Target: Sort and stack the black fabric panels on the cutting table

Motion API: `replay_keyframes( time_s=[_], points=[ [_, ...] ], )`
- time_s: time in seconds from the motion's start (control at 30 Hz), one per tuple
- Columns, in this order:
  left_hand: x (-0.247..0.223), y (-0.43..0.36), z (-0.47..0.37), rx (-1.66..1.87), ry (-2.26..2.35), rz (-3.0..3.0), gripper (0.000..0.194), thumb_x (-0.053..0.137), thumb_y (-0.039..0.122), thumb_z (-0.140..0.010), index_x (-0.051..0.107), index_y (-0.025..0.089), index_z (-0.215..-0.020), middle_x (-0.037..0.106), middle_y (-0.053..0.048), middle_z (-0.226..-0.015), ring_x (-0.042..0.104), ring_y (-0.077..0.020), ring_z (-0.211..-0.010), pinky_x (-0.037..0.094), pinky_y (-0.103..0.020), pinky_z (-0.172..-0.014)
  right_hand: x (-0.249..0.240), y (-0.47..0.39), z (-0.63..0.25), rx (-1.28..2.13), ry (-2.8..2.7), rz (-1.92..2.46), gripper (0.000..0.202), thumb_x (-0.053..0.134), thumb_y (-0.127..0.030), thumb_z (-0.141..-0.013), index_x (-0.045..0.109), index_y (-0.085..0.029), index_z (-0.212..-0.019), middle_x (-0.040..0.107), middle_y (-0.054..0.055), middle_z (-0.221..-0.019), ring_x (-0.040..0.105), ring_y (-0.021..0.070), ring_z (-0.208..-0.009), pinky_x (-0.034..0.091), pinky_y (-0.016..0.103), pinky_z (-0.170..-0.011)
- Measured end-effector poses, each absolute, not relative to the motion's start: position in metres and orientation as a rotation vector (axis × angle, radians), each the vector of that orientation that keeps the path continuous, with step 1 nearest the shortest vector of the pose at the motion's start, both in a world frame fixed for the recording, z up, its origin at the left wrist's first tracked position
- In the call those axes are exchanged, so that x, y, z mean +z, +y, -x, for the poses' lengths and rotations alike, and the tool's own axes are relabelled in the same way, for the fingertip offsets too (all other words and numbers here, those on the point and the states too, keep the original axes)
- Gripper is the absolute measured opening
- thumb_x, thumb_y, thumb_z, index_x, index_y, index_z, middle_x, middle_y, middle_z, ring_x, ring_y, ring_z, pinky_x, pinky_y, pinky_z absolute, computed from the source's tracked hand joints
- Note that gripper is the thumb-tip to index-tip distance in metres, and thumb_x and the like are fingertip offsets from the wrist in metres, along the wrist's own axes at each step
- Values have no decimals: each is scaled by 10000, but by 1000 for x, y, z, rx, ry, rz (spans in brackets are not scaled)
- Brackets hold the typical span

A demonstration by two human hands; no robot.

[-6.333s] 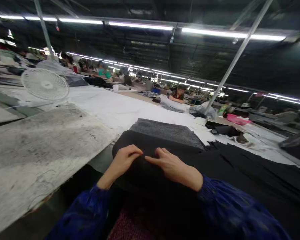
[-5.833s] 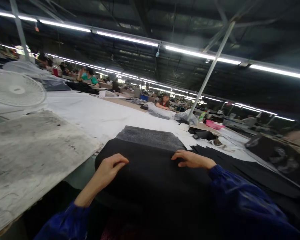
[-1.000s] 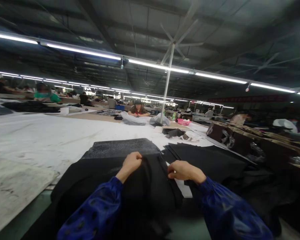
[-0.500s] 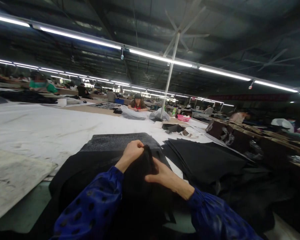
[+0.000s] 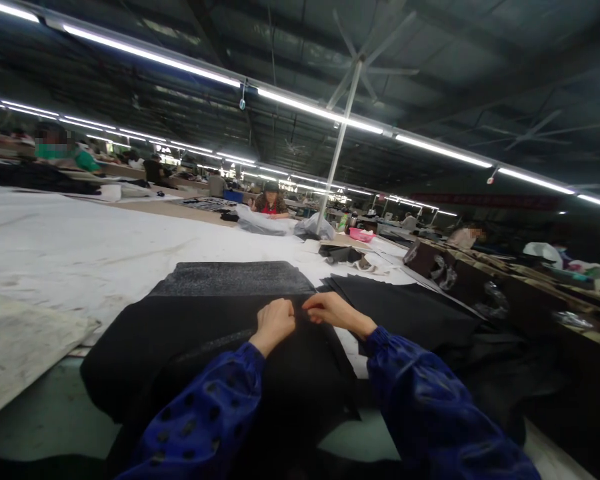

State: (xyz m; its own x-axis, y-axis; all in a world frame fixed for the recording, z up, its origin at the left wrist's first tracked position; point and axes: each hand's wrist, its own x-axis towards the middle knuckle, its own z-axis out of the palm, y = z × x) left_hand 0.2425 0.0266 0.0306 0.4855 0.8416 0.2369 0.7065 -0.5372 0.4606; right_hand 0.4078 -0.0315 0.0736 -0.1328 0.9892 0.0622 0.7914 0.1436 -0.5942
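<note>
The right hand (image 5: 337,312) has moved up beside the left hand (image 5: 275,323); the black cloth (image 5: 180,327) lies flatter beneath them. Both curl; from my feed, I can't tell whether either grips. I'd smooth evenly, without dragging.

Black cloth (image 5: 300,380) partly hidden by left sleeve (image 5: 203,413), itself cut off below.

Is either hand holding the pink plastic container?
No: the container stands beyond the left hand and right hand, both over the black fabric.
</note>
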Motion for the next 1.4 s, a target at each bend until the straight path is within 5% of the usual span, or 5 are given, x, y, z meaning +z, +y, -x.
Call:
replay_keyframes(
  time_s=[0.23, 0.6, 0.83, 1.17, 1.4],
  points=[
    [29, 29, -244, 620, 1313, -2454, 146, 516, 212, -763, 650, 232, -818, 677, -39, -951, 628, -221, -920, 452, -295, -736, 69, -8, -416, 796, -2066, 1701, 219, 480, -81, -814, 620, -104, -980, 648, 30, -709, 660, 122, -639, 541, 205, -584],
    [30, 27, -243, 626, 1306, -2452, 156, 520, 202, -767, 664, 231, -819, 686, -42, -946, 627, -218, -913, 450, -293, -737, 79, 0, -411, 436, -2485, 1649, 210, 505, -55, -728, 650, -131, -859, 641, -1, -641, 620, 107, -576, 450, 175, -560],
    [31, 31, -238, 593, 1291, -2455, 150, 589, 243, -785, 706, 274, -873, 696, 2, -994, 615, -192, -965, 442, -249, -739, 59, 12, -425, 175, -2595, 1429, 168, 555, -66, -752, 668, -135, -857, 633, 18, -800, 552, 119, -712, 410, 208, -683],
    [30, 31, -242, 607, 1296, -2479, 172, 594, 245, -772, 733, 296, -857, 695, 25, -990, 614, -198, -948, 441, -263, -726, 60, 7, -448, 918, -2089, 1521, 212, 557, -188, -818, 664, -97, -977, 677, 52, -812, 644, 130, -736, 512, 227, -694],
    [30, 30, -242, 629, 1288, -2482, 156, 602, 239, -771, 727, 291, -849, 695, 32, -981, 617, -186, -941, 432, -253, -706, 69, 8, -436, 511, -2427, 1587, 291, 551, -50, -761, 682, -128, -1009, 699, 31, -814, 639, 115, -695, 479, 185, -662]
  ],
)
